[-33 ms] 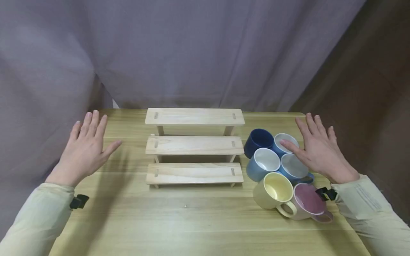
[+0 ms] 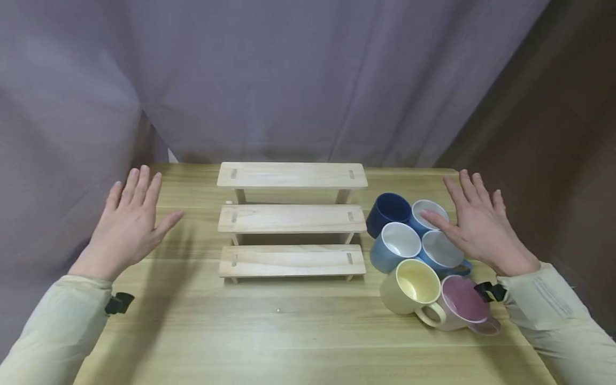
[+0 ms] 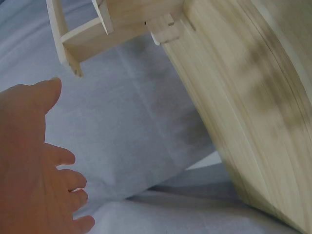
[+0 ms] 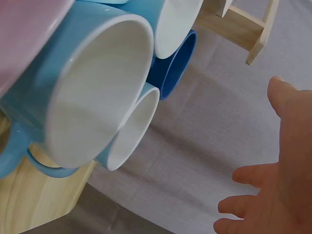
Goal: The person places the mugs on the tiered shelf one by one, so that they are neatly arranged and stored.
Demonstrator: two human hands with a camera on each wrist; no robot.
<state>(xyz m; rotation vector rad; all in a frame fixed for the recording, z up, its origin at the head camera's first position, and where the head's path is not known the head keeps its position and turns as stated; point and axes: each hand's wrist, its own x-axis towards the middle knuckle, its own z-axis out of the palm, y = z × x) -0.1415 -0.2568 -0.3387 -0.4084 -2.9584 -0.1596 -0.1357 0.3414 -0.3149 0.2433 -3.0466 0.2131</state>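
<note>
Head | wooden rack (image 2: pixel 292 218): long axis left-right | pink mug (image 2: pixel 464 299): handle lower-right

A greyish-purple curtain (image 2: pixel 269 80) (softly creased) hangs behind a wood-grained table (image 2: pixel 298 337), a dark brown surface (image 2: pixel 553 144) at right

From here I see passing room on the desk (image 2: pixel 269 342) between its left edge and the shelf (image 2: pixel 292 219), and ahead of the shelf toward the front edge. The shelf blocks the middle, with a curtain (image 2: pixel 269 80) beyond the back edge. Six crowded mugs (image 2: pixel 397 294) obstruct the right side, just beside the shelf.
</note>
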